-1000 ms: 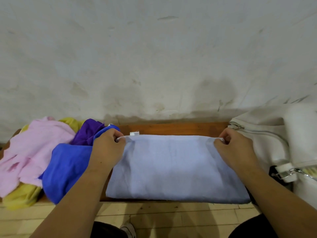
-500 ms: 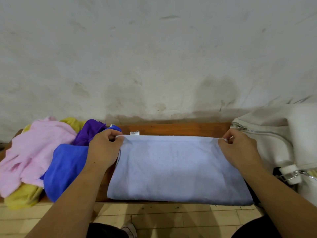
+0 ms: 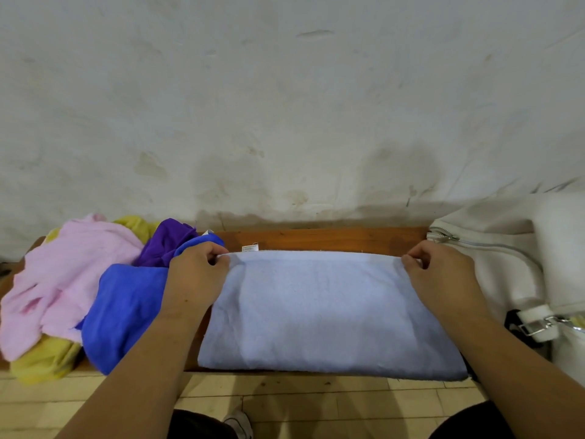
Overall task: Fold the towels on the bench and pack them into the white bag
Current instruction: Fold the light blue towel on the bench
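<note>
Both hands pinch the pale towel (image 3: 329, 312): left hand (image 3: 194, 280) and right hand (image 3: 441, 277) at its far corners, near the bench (image 3: 332, 239) back edge. Bag (image 3: 493, 258) sits at the bench's right end; unfolded towels (image 3: 79, 280) lie heaped at the left end.

Left arm (image 3: 133, 381), right arm (image 3: 525, 375) bare, reaching forward from lower corners. Left hand (image 3: 198, 274) knuckles up, fingers curled, pinching far left corner of pale blue terry towel (image 3: 323, 312). Right hand (image 3: 440, 277) mirrors it, pinching far right corner. Hands level, well apart.
</note>
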Action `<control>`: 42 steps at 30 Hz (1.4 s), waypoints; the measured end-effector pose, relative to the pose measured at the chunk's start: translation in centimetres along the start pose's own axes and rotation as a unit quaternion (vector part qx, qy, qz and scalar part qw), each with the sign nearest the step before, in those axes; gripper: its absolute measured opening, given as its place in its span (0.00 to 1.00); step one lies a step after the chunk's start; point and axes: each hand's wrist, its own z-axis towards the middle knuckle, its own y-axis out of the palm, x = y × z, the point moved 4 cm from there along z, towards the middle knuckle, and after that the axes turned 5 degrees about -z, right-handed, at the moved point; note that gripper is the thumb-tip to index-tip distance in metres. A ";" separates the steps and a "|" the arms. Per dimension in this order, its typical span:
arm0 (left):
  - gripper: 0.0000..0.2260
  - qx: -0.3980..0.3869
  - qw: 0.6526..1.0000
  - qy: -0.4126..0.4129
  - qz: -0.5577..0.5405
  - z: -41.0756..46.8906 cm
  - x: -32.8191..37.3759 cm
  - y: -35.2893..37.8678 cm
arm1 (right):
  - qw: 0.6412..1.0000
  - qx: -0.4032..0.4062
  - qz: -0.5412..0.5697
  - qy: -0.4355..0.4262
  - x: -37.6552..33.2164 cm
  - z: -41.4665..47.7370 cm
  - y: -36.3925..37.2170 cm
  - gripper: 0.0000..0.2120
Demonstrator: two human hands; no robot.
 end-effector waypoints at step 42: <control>0.38 -0.200 0.939 0.173 0.222 -16.6 -0.2 2.6 | 0.974 -0.163 -0.140 -0.075 -1.1 -16.4 -0.2 0.29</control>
